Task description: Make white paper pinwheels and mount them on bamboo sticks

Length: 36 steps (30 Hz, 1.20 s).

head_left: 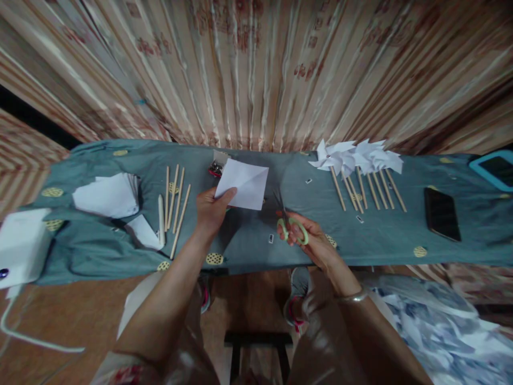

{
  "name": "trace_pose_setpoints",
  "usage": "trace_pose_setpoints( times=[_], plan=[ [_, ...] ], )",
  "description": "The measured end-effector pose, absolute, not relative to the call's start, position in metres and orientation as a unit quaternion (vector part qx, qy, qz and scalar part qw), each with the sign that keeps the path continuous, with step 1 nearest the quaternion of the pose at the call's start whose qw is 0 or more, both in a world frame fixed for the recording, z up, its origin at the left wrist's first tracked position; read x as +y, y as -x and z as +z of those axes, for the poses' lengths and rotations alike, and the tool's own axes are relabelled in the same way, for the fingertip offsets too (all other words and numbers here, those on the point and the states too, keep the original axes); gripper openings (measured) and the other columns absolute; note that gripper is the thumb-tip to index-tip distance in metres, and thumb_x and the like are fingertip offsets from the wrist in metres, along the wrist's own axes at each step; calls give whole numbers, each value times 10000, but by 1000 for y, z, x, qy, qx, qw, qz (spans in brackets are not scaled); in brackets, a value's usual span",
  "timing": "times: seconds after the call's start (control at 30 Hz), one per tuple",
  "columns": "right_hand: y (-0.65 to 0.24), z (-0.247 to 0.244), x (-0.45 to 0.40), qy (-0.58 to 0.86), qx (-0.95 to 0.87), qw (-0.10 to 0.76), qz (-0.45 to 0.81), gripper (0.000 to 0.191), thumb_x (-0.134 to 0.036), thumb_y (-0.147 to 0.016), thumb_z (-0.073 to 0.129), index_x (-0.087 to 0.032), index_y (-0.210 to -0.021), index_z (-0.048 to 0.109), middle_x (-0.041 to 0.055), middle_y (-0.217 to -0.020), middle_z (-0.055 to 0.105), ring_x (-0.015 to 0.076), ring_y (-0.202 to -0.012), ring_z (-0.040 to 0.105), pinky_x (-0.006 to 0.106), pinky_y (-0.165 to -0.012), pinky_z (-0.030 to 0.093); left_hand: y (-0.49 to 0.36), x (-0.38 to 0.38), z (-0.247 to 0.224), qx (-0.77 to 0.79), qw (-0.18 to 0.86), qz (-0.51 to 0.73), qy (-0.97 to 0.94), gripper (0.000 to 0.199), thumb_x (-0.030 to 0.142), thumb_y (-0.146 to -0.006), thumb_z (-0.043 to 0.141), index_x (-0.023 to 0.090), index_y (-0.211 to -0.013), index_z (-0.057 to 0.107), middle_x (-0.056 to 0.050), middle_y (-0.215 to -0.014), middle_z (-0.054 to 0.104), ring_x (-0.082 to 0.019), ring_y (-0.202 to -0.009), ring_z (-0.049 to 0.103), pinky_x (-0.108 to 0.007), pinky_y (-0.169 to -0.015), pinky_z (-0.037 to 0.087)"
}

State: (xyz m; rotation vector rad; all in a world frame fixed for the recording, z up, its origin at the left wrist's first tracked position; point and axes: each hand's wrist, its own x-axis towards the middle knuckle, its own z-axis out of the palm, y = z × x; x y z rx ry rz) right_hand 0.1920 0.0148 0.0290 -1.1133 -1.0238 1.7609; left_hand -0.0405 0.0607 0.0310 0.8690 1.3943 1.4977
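A square white sheet of paper (245, 184) is pinched at its lower left edge by my left hand (213, 209), thumb on top. Creases run toward its corners. My right hand (310, 238) is closed around light green-handled scissors (298, 231), with fingers through the loops. Their dark blades point up and away, near the paper's right side but apart from it. Behind the paper, partly hidden, stands a small open box (216, 167) of shiny metal bits. Several wooden sticks (176, 200) lie left of my left hand.
Several white paper pinwheels (356, 158) on sticks lie at the right. Beyond them are a dark phone (442, 214) and a blue-framed device (495, 168). A paper stack (108, 195), a thick white stick (161, 219) and a white box (24, 243) with a cable occupy the left.
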Motion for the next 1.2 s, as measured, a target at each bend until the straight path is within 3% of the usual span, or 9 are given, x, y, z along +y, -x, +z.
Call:
trace_pose_setpoints(
  times=[0.27,0.5,0.93,1.2],
  plan=[
    [-190,26,11,403,-502,295,706,518,-425,-721,824,-165,-1158,725,13,-798,660,108,-693,542,244,-611,465,41,60,32,551,462,603,-345,363,444,-587,846,147,-776,758,-21,-681,715,-163,-589,646,-269,-505,547],
    [-189,26,11,412,-499,294,704,521,-439,-696,842,-160,-1123,736,2,-739,635,97,-646,514,240,-565,435,36,58,30,541,472,599,-353,312,400,-601,830,152,-774,754,-8,-673,706,-151,-570,642,-245,-462,536],
    [-189,23,11,418,-476,305,711,431,-394,-670,863,-221,-1055,773,-19,-710,693,89,-625,591,228,-599,512,32,56,31,554,470,580,-368,301,401,-647,812,140,-779,743,-22,-686,697,-163,-590,648,-279,-502,551],
    [-187,23,11,429,-449,303,723,442,-395,-632,885,-221,-1026,784,-24,-671,689,81,-590,584,223,-579,511,31,56,32,557,473,580,-360,282,401,-640,810,157,-764,741,-15,-678,705,-147,-589,641,-242,-480,541]
  ],
)
